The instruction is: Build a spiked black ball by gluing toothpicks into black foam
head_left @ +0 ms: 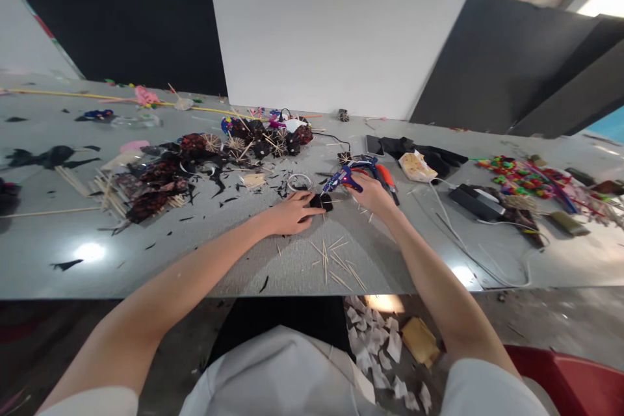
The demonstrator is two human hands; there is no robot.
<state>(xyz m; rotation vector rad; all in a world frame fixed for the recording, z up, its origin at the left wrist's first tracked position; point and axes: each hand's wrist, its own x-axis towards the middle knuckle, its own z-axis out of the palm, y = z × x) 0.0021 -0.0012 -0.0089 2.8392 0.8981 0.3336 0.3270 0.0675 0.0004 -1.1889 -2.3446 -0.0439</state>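
Observation:
My right hand [369,194] is wrapped round a blue hot glue gun [340,178], which has a small red light on its body. The gun's nozzle points left and down, just above a small black piece [322,202]. My left hand [291,213] lies low on the table with its fingers holding the black piece from the left. Thin wooden sticks [336,262] lie scattered in front of my hands. A white ring [298,181] lies just beyond my left fingers. Orange-handled pliers or cutters [385,177] lie beside my right hand.
Dark bundles [158,185] and stick-studded black pieces [258,136] crowd the left and back. A black cloth [429,159], a power adapter [476,201] with a white cable, and colourful pipe-cleaner-like strands [524,175] lie right. White and black boards [331,26] stand behind the table [205,273].

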